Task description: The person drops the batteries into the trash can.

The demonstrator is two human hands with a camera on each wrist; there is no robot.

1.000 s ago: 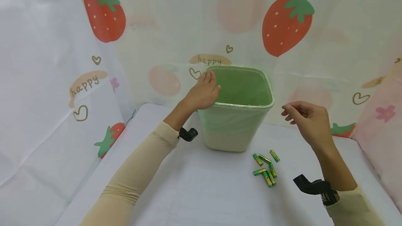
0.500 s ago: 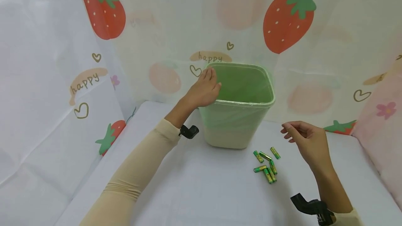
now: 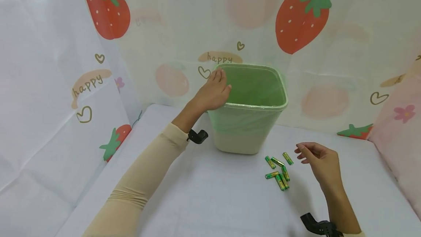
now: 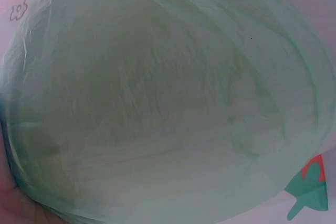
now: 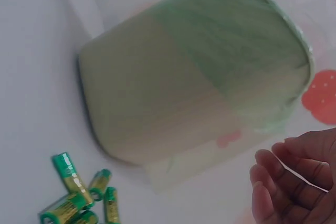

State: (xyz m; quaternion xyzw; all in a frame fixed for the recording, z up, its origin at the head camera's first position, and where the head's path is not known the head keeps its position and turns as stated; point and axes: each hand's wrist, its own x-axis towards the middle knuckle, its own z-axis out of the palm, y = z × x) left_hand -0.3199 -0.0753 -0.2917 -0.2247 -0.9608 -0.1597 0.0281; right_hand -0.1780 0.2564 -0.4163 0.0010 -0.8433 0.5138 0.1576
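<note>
A light green trash bin (image 3: 241,138), lined with a thin green plastic bag (image 5: 236,51), stands on the white table. My left hand (image 3: 213,92) grips its left rim, with the fingers over the edge; in the left wrist view the bag fills most of the picture and only a bit of the hand shows at the lower left. Several green and gold batteries (image 3: 277,164) lie loose in front of the bin, to the right. Just right of them hovers my right hand (image 3: 320,162), its fingers loosely bent and nothing between thumb and fingertips (image 5: 265,158).
A white cloth with printed strawberries (image 3: 304,19) hangs behind the bin and along both sides. The white tabletop (image 3: 210,200) extends in front of the bin and batteries. Each wrist wears a black camera mount (image 3: 197,136).
My right hand has lowered from beside the bin's rim toward the table by the batteries. The left hand has stayed at the rim, and the head view has tilted slightly.
</note>
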